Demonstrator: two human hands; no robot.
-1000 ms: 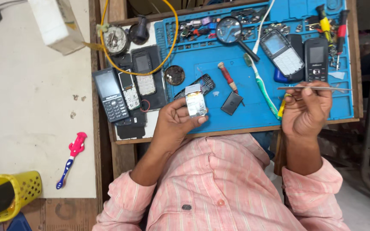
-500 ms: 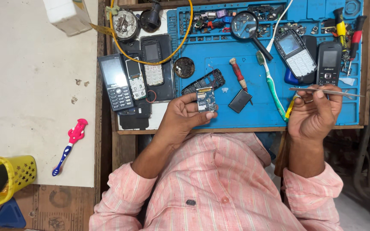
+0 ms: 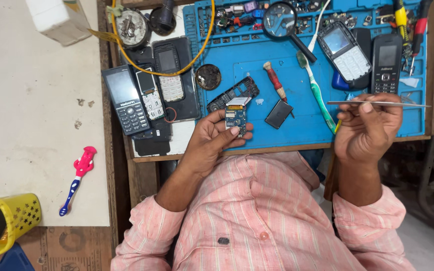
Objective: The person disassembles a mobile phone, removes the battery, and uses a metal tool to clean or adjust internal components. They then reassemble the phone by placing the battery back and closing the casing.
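My left hand [image 3: 214, 138] holds a small blue phone circuit board [image 3: 236, 117] with a white flex strip at its top, thumb pressed on its lower edge. It hovers over the near edge of the blue work mat [image 3: 257, 60]. My right hand [image 3: 367, 133] grips metal tweezers [image 3: 377, 104] that lie level and point left and right across my fingers. A black phone frame [image 3: 233, 93] and a dark battery [image 3: 279, 114] lie on the mat just beyond the board.
A red-handled screwdriver [image 3: 275, 81], a green toothbrush [image 3: 317, 93], a magnifying glass [image 3: 281, 22] and keypad phones [image 3: 345, 50] sit on the mat. More phones [image 3: 125, 100] lie at the left. A pink toy toothbrush [image 3: 79, 175] and a yellow basket [image 3: 6, 221] are on the white surface.
My left hand has turned the board over, from its pale screen side to its blue circuit side. My right hand stays in place with the tweezers.
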